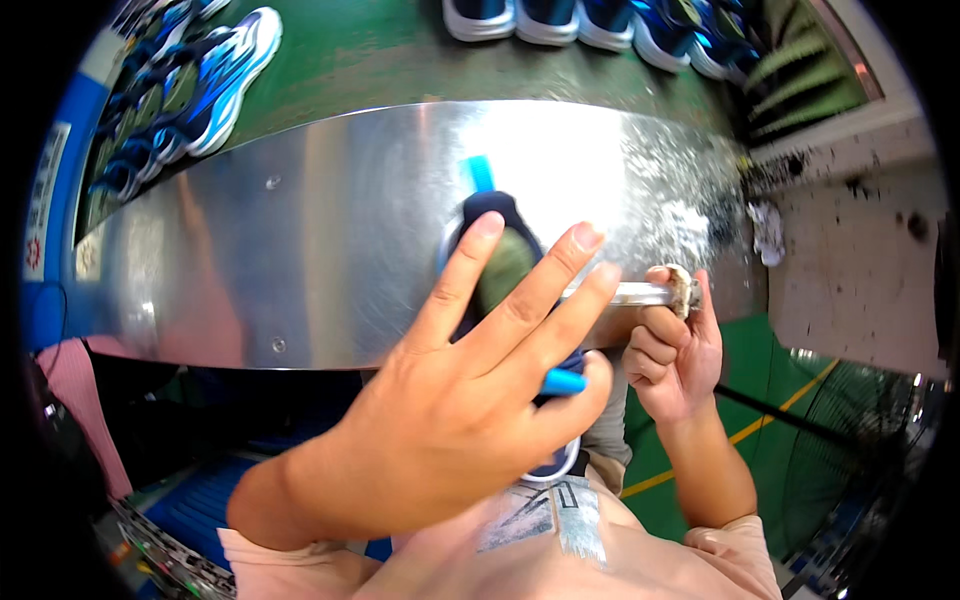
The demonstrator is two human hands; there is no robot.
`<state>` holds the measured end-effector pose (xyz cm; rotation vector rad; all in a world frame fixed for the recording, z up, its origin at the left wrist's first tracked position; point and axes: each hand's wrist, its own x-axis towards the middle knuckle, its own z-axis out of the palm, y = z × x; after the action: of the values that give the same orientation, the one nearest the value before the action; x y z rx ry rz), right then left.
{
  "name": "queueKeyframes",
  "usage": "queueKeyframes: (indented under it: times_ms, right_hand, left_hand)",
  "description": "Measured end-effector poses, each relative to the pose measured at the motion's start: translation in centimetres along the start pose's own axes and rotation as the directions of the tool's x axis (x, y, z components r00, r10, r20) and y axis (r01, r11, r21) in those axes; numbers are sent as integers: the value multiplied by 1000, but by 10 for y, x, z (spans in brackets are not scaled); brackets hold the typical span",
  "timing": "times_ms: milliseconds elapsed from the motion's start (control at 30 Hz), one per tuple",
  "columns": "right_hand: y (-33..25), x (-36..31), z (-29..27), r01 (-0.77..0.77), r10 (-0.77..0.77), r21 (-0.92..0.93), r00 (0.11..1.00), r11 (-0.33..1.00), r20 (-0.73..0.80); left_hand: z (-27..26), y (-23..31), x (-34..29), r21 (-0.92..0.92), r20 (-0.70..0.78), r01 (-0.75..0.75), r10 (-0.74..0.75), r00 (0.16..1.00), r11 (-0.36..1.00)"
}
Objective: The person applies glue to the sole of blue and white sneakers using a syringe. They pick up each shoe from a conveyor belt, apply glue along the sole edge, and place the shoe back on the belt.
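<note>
A navy shoe (505,209) lies over the near edge of the metal worktop, with blue tabs and a white sole edge. A greenish area shows in its upper side between my fingers. Across it is spread my left hand (462,405), fingers stretched apart, thumb beside a bright blue tab (563,382). Much of the shoe is hidden beneath this hand. To the right, my right hand (672,355) is closed around the end of a flat metal bar (640,293) with a whitish, stained wrapping. The bar's other end disappears behind the left hand's fingers, at the shoe.
Beyond the shiny metal worktop (230,240) is a green surface (350,60). Blue shoes (215,85) stand at the left, and several more (610,22) at the back. A pale machine panel (850,260) borders the right. Crumpled white material (767,233) hangs there, above a fan (850,435).
</note>
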<state>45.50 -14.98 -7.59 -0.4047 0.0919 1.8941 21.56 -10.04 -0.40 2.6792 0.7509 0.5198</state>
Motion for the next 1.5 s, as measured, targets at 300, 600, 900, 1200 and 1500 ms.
queueKeyframes:
  times_ms: [300,600,900,1200,1500]
  right_hand:
    - [14,59,98,-216,317,-765,948,607,-16]
    - [13,33,113,-139,231,-904,972,404,-46]
    - [-11,-14,106,-204,145,-917,976,343,-163]
    - [-22,-51,92,-25,68,-962,998,272,-7]
    - [-36,-108,45,-73,-18,-752,993,655,-113]
  left_hand:
    - [34,-14,-84,258,-453,101,28,891,961]
    - [50,2,-98,263,-505,233,-72,860,936]
    - [58,2,-103,347,-523,225,-11,852,911]
    - [76,4,-96,364,-634,331,-29,773,871]
    - [52,13,-90,421,-425,312,-118,897,851]
